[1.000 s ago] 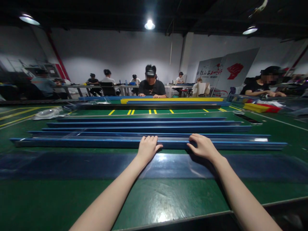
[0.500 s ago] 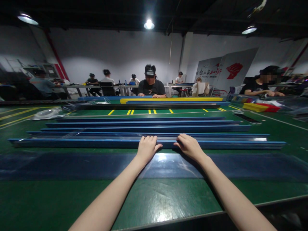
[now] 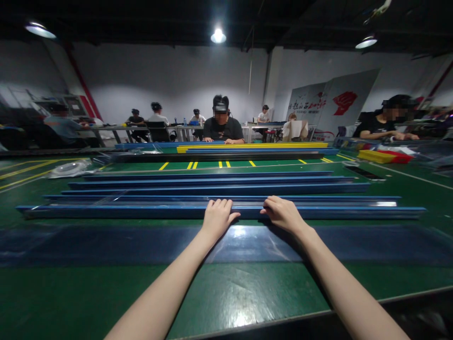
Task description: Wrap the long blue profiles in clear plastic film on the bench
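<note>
Across the green tabletop in front of me lies a long blue channel (image 3: 141, 212), with a front wall, a back wall and a trough between. My left hand (image 3: 218, 215) grips its front wall near the middle, fingers hooked over the top edge and thumb on the near side. A short way to the right, my right hand (image 3: 282, 212) pinches the same wall with curled fingers; its fingertips are partly hidden. Clear film shows in the trough. Nearer to me, a flat, shiny translucent strip (image 3: 106, 245) lies under my forearms.
Beyond the held channel lie more blue channels (image 3: 212, 191). Farther back are a black bar (image 3: 226, 157) and a yellow bar (image 3: 255, 148), with a co-worker (image 3: 222, 127) seated behind. A phone (image 3: 364, 173), a yellow tray (image 3: 375, 157) and a clear coil (image 3: 71, 167) lie toward the sides.
The held blue channel has slid slightly to the right. My right hand has shifted a little right and its fingers are more curled; my left hand has barely moved.
</note>
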The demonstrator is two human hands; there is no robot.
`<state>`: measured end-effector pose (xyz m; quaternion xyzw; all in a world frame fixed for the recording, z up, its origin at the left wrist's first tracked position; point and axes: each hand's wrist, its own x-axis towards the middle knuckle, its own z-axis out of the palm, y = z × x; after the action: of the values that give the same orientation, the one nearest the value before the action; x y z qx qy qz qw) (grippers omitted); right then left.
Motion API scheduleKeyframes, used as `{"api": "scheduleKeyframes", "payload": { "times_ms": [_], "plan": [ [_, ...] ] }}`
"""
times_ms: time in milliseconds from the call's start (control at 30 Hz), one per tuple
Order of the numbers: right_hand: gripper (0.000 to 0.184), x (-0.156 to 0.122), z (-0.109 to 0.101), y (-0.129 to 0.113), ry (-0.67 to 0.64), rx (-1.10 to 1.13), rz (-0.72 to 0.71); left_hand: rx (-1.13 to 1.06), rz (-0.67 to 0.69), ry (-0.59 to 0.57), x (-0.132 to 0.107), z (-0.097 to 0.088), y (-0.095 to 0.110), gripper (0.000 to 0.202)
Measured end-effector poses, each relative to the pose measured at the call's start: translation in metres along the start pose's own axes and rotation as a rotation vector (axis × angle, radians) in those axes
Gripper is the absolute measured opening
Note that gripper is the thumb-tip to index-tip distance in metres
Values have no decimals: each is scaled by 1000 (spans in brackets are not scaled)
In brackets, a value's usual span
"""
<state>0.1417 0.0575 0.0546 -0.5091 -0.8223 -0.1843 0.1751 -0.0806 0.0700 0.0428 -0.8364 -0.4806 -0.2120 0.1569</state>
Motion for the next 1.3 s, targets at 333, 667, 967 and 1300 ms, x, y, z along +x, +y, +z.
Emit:
{"api": "scheduleKeyframes", "payload": {
  "times_ms": [333, 667, 967, 1300],
  "plan": [
    [21, -16, -9, 23, -23, 2, 105, 6, 29, 13, 0, -1, -1, 30],
    [17, -16, -8, 22, -107, 43, 136, 32, 36, 19, -1, 3, -2, 30],
    [24, -12, -7, 14, -125, 26, 95, 29, 39, 35, -1, 5, -2, 29],
    [24, -11, 1, 15, -63, 106, 76, 24, 42, 39, -1, 5, -2, 29]
  ]
}}
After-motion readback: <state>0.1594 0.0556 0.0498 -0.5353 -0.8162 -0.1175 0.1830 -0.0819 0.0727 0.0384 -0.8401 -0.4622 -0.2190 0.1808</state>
